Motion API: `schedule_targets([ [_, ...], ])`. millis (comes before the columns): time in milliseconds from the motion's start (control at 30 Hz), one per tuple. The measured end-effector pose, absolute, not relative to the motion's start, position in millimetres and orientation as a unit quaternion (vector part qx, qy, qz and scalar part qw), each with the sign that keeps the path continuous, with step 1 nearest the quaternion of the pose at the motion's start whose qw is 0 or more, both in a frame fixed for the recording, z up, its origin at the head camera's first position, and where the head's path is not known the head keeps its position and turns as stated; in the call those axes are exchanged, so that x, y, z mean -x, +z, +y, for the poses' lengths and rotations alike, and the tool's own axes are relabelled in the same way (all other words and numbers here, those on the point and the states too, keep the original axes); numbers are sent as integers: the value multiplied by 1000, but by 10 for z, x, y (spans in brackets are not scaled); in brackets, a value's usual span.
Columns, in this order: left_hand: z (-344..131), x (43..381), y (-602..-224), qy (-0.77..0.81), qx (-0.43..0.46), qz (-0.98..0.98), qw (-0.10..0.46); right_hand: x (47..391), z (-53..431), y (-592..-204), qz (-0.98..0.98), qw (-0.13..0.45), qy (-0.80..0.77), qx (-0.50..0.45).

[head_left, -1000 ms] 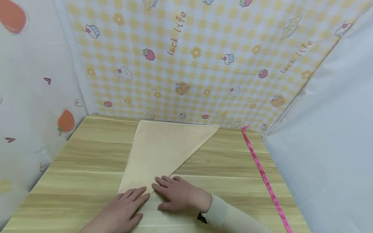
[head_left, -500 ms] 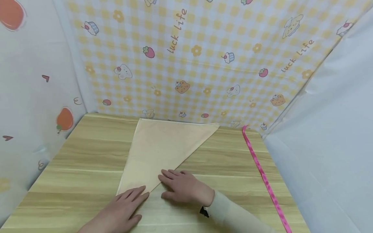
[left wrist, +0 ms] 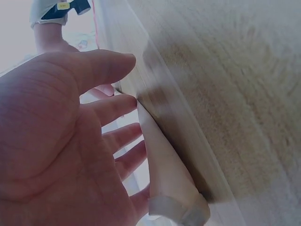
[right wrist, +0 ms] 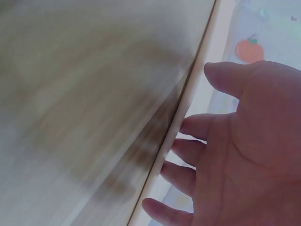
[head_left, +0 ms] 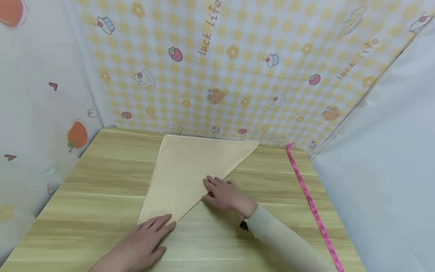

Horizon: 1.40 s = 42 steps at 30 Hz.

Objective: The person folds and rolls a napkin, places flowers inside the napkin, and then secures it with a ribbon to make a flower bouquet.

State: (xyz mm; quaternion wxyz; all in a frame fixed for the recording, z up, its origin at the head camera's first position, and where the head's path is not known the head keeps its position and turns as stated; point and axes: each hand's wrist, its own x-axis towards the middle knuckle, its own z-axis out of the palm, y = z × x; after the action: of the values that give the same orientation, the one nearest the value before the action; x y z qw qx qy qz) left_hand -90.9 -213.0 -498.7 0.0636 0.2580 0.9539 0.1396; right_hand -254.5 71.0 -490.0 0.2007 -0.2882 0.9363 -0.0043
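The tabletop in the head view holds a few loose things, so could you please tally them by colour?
Cream: 1, the cloth
Pink: 1, the ribbon
Total: 2 things lying on the tabletop

From up high, the head camera looks forward and down, while each wrist camera peeks close past the palm of the bare left hand (head_left: 147, 241) or bare right hand (head_left: 225, 194), both showing an edge of the cream three-sided cloth (head_left: 185, 166).
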Motion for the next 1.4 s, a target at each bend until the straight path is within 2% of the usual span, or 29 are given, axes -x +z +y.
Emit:
schedule_targets([
  [233,-2135,903,-4964,139,-257,954,68,2774,854,-4949,947,189,-16,258],
  [600,-2144,865,-4993,122,-273,954,20,3240,1102,-5006,958,200,-90,186],
  [1400,-2125,872,-4961,117,-259,958,42,3825,1577,-5008,959,212,-144,118],
])
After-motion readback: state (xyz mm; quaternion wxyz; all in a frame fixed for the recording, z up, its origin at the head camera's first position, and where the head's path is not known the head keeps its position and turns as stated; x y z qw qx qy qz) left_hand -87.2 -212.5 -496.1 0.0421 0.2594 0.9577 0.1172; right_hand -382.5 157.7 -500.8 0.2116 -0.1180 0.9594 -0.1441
